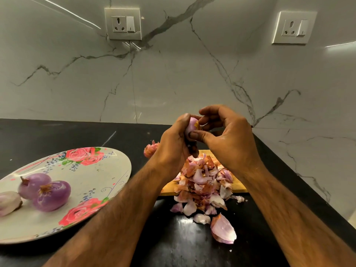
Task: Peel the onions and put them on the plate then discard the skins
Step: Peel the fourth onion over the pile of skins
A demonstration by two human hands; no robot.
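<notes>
Currently, head view only. The onion (190,125) is held in the air above the skins (202,182), between both hands and well apart from the plate (92,170). Step in hand, as judged: stripping the last skin. A yellowish scrap shows at the onion's upper right.

Risks noted.
1. The onion looks smooth and mostly bare. A hard tug on the scrap against a loose hold could let it slip and drop into the skins or onto the counter (57,135).
2. The skins spill off the board (239,187) onto the counter towards the near edge. More scraps dropped from this height could scatter wider and make discarding harder.
3. The left forearm passes just beside the plate rim. A careless swing that way could knock the plate, and the peeled onions (51,195) lying loose on it could roll.

Hand pose.
- Left hand (173,143): raised, back towards the camera, fingers curled round the onion from the left and grasping it.
- Right hand (229,139): raised opposite, thumb tip pressed on the onion's front, fingers bent over its top beside the scrap, pinching the onion between thumb and fingers. Whether the fingertips actually hold the scrap cannot be told.
</notes>
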